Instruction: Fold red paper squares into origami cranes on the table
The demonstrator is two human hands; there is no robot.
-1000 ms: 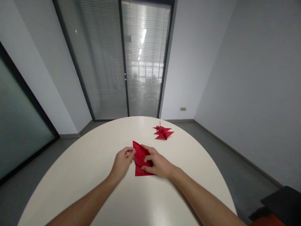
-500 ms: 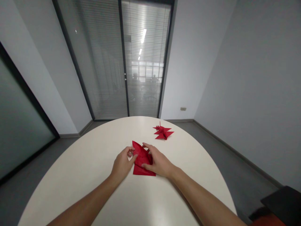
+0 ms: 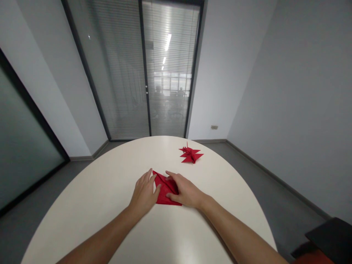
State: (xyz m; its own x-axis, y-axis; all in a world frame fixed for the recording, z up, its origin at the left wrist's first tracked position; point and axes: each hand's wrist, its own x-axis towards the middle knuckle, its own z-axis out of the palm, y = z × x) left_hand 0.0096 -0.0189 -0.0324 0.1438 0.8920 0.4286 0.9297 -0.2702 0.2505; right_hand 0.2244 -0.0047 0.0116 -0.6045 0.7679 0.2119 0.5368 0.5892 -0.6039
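Note:
A folded sheet of red paper (image 3: 165, 193) lies on the table in front of me, with creases across it and a pointed corner at its upper left. My left hand (image 3: 144, 192) is at the paper's left edge, fingers stretched forward and thumb apart, touching the sheet. From the right, my right hand (image 3: 185, 189) grips the sheet, thumb on its lower part and fingers along the upper edge; its palm hides the right side. Farther back, red folded-paper cranes (image 3: 191, 155) sit bunched together, their number unclear.
The round white table (image 3: 110, 194) fills the lower view. Beyond it stand a glass partition with blinds (image 3: 170, 110) and grey walls. A dark flat object (image 3: 331, 234) above something orange-red is at the lower right, off the table.
The paper's raised upper-left flap has come down lower and flatter. My left fingers have straightened from a curl. My right hand stays nearly in place.

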